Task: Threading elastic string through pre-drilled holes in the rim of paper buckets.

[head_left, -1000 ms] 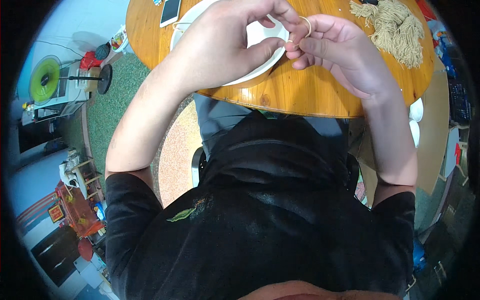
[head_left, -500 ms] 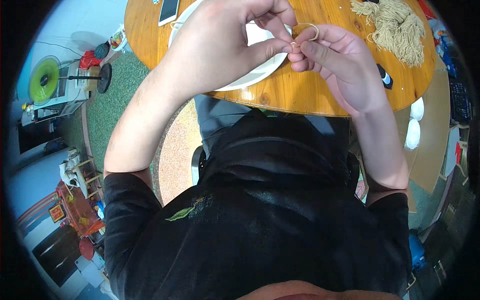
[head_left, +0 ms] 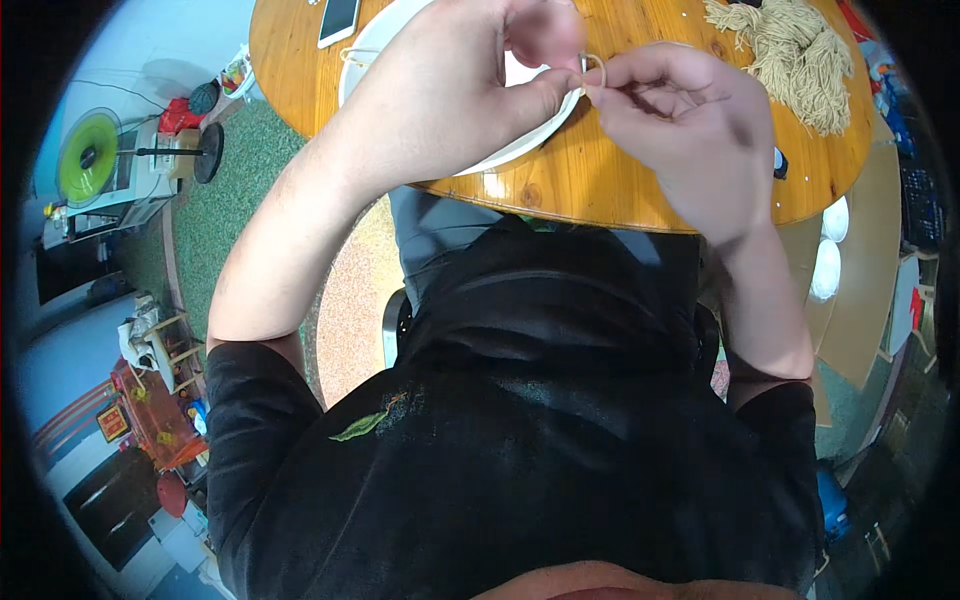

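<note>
My left hand (head_left: pixel 470 80) is over a white round dish (head_left: pixel 350 85), its thumb and fingertips pinched on a thin cream yarn strand (head_left: pixel 602 68). From the right, my right hand (head_left: pixel 690 130) meets it, thumb and index finger closed on the same strand. A small loop of the yarn arches up between the two sets of fingertips. The left fingers are partly smeared by motion, and the pinch hides how the strand runs there. A cream cord also lies across the dish's left rim.
The dish stands on a round wooden table (head_left: pixel 560 190). A bundle of beige yarn (head_left: pixel 800 70) lies at the far right, and a phone (head_left: pixel 339 22) at the far left. Partly behind my right wrist sits a small dark object (head_left: pixel 780 163). A green fan (head_left: pixel 90 158) stands off to the left.
My right hand has turned and its fingertips have moved slightly left, against the left ones. The yarn loop has shifted left. The left fingers have also moved.
</note>
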The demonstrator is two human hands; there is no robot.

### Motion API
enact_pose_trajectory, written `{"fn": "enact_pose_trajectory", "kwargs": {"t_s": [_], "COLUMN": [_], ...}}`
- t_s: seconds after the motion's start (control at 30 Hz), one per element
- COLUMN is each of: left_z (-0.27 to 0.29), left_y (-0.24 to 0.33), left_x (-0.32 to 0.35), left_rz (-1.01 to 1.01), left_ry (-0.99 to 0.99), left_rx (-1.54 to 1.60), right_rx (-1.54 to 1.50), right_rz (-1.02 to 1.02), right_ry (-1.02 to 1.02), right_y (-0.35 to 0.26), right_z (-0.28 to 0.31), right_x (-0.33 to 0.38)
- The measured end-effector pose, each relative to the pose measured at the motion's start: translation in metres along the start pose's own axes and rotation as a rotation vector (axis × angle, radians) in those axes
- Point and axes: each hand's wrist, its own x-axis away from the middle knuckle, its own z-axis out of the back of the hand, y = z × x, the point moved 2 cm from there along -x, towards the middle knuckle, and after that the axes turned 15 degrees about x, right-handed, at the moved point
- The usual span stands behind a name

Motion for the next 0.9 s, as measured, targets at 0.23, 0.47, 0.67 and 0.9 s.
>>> {"fn": "enact_pose_trajectory", "kwargs": {"t_s": [0.23, 0.47, 0.67, 0.9], "left_z": [0.005, 0.005, 0.005, 0.014], "left_y": [-0.028, -0.028, -0.007, -0.027], "left_x": [-0.006, -0.009, 0.003, -0.008], "left_rz": [-0.622, -0.58, -0.037, -0.311], "left_ry": [-0.149, -0.121, 0.044, -0.061], "left_rx": [0.157, 0.257, 0.162, 0.236], "right_rx": [0.2, 0.513, 0.472, 0.477], "right_rz": [0.229, 0.774, 0.897, 0.909], "right_ry": [0.291, 0.695, 0.731, 0.701], "right_y": [-0.002, 0.021, 0.029, 0.028], "right_z": [-0.016, -0.029, -0.03, -0.03], "right_x": [0.003, -0.007, -0.007, -0.008]}}
